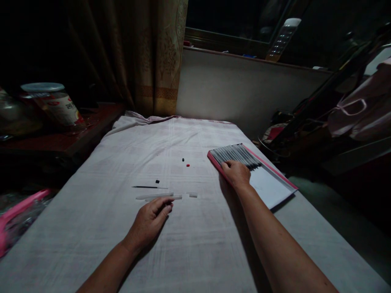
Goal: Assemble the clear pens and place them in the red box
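Observation:
My left hand (150, 219) rests on the pale cloth (171, 244) with its fingers together, fingertips touching a clear pen barrel (159, 197). Beside the barrel lie a thin black refill (148, 187), a small clear piece (193, 195), and tiny black (157, 181) and red (187, 165) caps. My right hand (236, 173) reaches into a red-rimmed flat box (275, 191), its fingers curled on the row of black-tipped pens (235, 155) lying inside.
A plastic jar (53, 101) stands on a dark wooden stand at the left. Pink plastic (18, 207) lies at the lower left. A curtain (137, 53) hangs behind. Bags and clutter (351, 110) crowd the right side past the table's edge.

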`<state>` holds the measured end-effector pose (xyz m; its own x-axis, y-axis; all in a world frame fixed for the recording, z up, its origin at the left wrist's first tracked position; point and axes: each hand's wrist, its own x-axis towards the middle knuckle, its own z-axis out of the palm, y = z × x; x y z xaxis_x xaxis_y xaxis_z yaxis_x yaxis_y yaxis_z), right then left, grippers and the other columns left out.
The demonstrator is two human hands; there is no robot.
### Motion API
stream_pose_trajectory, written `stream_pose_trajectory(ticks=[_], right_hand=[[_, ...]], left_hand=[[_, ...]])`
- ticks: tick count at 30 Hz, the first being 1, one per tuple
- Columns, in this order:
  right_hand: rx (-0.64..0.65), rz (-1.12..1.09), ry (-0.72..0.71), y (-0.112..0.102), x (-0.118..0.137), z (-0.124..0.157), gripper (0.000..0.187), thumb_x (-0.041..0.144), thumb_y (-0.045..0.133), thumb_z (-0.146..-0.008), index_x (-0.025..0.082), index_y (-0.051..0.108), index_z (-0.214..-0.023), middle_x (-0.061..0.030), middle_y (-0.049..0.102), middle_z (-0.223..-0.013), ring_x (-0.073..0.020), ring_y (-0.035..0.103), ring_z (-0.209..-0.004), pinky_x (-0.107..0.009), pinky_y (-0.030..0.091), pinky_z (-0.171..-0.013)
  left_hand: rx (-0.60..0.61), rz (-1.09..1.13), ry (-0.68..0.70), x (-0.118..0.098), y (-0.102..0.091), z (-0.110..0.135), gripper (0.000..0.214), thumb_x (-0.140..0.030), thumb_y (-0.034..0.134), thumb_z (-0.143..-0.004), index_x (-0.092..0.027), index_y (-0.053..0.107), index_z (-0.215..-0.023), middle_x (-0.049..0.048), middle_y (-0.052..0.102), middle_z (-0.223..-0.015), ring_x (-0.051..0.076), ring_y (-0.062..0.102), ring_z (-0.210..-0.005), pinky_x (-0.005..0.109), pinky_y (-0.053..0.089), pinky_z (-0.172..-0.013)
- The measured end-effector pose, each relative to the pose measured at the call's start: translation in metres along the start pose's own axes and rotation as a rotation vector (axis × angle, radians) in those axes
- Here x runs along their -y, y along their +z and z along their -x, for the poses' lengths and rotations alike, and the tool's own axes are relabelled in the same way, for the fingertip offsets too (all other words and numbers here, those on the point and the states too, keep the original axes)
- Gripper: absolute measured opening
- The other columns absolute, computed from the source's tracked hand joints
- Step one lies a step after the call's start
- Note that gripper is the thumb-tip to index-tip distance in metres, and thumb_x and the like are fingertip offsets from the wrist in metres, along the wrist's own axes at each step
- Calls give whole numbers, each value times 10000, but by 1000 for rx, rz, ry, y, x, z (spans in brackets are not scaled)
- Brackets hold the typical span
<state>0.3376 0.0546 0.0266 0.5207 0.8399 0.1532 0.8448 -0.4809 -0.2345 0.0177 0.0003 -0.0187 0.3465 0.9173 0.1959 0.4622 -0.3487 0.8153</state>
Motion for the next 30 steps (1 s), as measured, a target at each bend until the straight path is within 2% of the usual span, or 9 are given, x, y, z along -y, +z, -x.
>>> stream_pose_trajectory(ticks=[4,8,10,12,15,18,21,27,30], right_hand=[[18,52,-22,-3,-1,2,374,398,491,-894,220,793,-1025,-136,763,-1010,-271,696,-890,-315,446,-664],[-33,55,-63,-8,2,5,362,363,491,-912,210,768,-1088,-135,740,-1073,-264,682,-932,-315,454,-697],[-72,35,-108,-9,11,10,346,333,495,-921,201,763,-1094,-131,732,-1089,-259,676,-938,-310,451,-704],[-85,-10,-194,-6,27,18,319,305,505,-927,201,765,-1082,-118,727,-1101,-244,672,-937,-298,446,-711],[45,-102,-403,5,63,40,269,272,534,-924,231,773,-1042,-77,733,-1087,-207,670,-928,-271,441,-741],[238,-135,-595,17,101,65,249,290,546,-924,238,773,-1011,-56,734,-1023,-182,666,-876,-258,432,-724],[364,-124,-688,25,129,85,251,336,558,-918,245,763,-1030,-50,727,-1025,-174,662,-861,-256,420,-696],[451,-44,-738,25,150,93,204,282,576,-887,228,746,-988,-75,719,-1055,-208,662,-927,-269,413,-705],[444,-51,-702,24,140,85,225,262,528,-910,198,710,-1027,-99,729,-1028,-219,662,-889,-284,413,-697]], left_hand=[[22,20,-2,-1,-1,-1,254,-333,546,-878,-245,726,-1035,37,770,-1002,196,722,-911,340,580,-839],[0,66,-24,-4,1,1,250,-337,558,-864,-234,734,-1008,45,767,-980,199,718,-900,353,574,-857],[-11,153,-57,-4,1,2,259,-353,553,-864,-213,733,-987,47,758,-912,184,716,-815,322,588,-777],[-49,254,-116,-1,-1,4,289,-390,540,-873,-185,722,-961,29,713,-766,150,673,-643,264,571,-613],[-203,266,-190,7,-12,3,319,-456,556,-870,-168,691,-882,-39,552,-570,93,514,-444,198,458,-436],[-389,199,-200,18,-29,-2,343,-487,555,-867,-176,635,-747,-64,453,-515,74,433,-408,180,403,-407],[-516,184,-204,29,-42,-8,373,-502,531,-875,-188,592,-685,-71,411,-478,71,377,-380,180,337,-371],[-561,222,-219,38,-45,-13,348,-475,502,-900,-200,596,-710,-74,402,-469,86,377,-394,197,345,-407],[-506,67,-159,36,-42,-12,308,-446,521,-898,-201,635,-750,-43,523,-545,114,503,-493,223,432,-509]])
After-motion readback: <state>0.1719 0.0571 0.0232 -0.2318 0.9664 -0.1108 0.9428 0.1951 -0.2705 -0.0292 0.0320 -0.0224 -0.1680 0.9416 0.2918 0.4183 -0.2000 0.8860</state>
